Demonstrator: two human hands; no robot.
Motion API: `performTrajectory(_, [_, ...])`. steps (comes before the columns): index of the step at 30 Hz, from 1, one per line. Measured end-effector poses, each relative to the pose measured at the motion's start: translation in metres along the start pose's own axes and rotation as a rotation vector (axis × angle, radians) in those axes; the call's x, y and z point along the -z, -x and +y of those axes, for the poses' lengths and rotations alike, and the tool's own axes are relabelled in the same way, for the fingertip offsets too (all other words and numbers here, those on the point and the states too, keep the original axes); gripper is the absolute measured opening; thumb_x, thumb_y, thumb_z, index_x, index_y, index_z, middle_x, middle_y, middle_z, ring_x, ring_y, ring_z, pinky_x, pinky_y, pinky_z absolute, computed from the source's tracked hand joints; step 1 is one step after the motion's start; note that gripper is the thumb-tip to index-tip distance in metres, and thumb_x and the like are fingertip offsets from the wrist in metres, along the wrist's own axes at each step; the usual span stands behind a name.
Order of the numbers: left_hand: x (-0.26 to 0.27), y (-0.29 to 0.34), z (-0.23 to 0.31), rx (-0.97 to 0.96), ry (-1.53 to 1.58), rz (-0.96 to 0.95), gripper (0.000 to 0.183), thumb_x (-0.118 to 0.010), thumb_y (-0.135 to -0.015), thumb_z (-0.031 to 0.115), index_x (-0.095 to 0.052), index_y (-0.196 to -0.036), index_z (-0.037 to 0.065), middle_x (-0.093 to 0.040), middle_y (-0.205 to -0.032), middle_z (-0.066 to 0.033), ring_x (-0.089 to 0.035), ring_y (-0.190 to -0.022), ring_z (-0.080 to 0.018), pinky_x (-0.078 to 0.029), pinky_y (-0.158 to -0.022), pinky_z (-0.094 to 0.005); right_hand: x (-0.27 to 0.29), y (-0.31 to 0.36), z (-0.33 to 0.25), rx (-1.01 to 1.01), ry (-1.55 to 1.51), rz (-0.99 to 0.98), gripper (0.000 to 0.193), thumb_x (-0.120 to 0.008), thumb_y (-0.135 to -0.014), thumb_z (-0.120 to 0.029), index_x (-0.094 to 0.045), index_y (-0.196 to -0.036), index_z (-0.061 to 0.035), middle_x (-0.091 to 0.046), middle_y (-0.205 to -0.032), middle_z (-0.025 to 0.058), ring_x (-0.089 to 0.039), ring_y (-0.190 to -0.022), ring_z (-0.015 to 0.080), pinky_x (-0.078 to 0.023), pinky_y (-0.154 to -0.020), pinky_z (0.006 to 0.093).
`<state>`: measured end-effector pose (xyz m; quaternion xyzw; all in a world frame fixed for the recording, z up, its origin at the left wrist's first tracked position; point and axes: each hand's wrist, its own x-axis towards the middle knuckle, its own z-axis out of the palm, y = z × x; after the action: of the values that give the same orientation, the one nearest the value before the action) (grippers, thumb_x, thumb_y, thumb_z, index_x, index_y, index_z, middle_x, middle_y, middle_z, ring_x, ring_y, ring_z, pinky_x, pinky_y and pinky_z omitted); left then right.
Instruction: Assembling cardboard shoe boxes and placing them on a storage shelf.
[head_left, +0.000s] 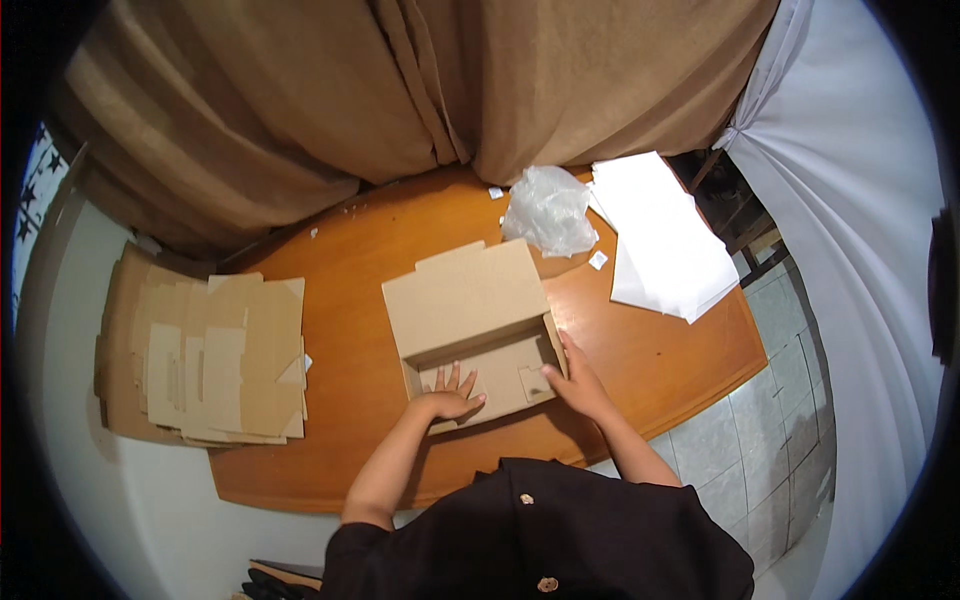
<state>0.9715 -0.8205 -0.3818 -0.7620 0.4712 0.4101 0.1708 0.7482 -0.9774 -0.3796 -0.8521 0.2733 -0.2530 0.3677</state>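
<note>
A brown cardboard box [470, 362] sits near the front edge of the table, its lid [465, 292] folded back away from me. My left hand [452, 396] reaches over the near side into the box, fingers spread on its bottom. At the right end, my right hand [578, 382] holds the side wall, thumb on the inside and fingers along the outside. A small cut flap shows in the box bottom, close to the right thumb.
Flattened cardboard sheets [225, 360] are stacked at the table's left end. A crumpled clear plastic bag [550, 210], white paper sheets [668, 240] and a small white packet [598, 260] lie at the back right of the wooden table [345, 400]. Brown curtains [300, 100] hang behind.
</note>
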Motion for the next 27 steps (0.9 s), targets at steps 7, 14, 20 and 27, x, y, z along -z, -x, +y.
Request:
performTrajectory(7, [0.030, 0.045, 0.005, -0.444, 1.102, 0.511, 0.047, -0.050, -0.093, 0.031, -0.042, -0.132, 0.005, -0.047, -0.131, -0.0161, -0.046, -0.120, -0.0246, -0.035, -0.101, -0.0332, 0.068, -0.056, 0.040, -0.521, 0.603, 0.123, 0.061, -0.061, -0.078, -0.013, -0.035, -0.133, -0.0110, -0.038, -0.133, 0.0162, -0.026, -0.130, 0.0359, -0.018, -0.103, 0.0606])
performTrajectory(14, [0.035, 0.081, 0.031, -0.526, 0.834, 0.625, 0.042, -0.053, -0.091, 0.028, -0.049, -0.126, 0.005, -0.054, -0.119, -0.0169, -0.052, -0.110, -0.0269, -0.042, -0.093, -0.0352, 0.070, -0.084, 0.109, -0.308, 0.887, 0.184, 0.040, -0.056, -0.078, -0.011, -0.051, -0.118, -0.0132, -0.044, -0.129, 0.0110, -0.028, -0.131, 0.0322, -0.013, -0.100, 0.0655])
performTrajectory(20, [0.012, 0.091, 0.016, -0.458, 0.910, 0.748, 0.039, -0.053, -0.091, 0.024, -0.051, -0.123, 0.003, -0.057, -0.114, -0.0160, -0.054, -0.106, -0.0242, -0.043, -0.091, -0.0331, 0.079, -0.088, 0.097, -0.240, 0.801, 0.320, 0.016, -0.059, -0.077, -0.017, -0.062, -0.092, -0.0135, -0.053, -0.116, 0.0048, -0.035, -0.126, 0.0277, -0.012, -0.099, 0.0646])
performTrajectory(27, [0.006, 0.093, 0.022, -0.465, 0.939, 0.750, 0.032, -0.054, -0.090, 0.018, -0.055, -0.118, 0.003, -0.059, -0.113, -0.0134, -0.056, -0.104, -0.0227, -0.042, -0.092, -0.0334, 0.077, -0.088, 0.118, -0.234, 0.932, 0.207, 0.051, -0.057, -0.077, -0.014, -0.044, -0.127, -0.0113, -0.046, -0.124, 0.0142, -0.031, -0.130, 0.0319, -0.011, -0.104, 0.0628])
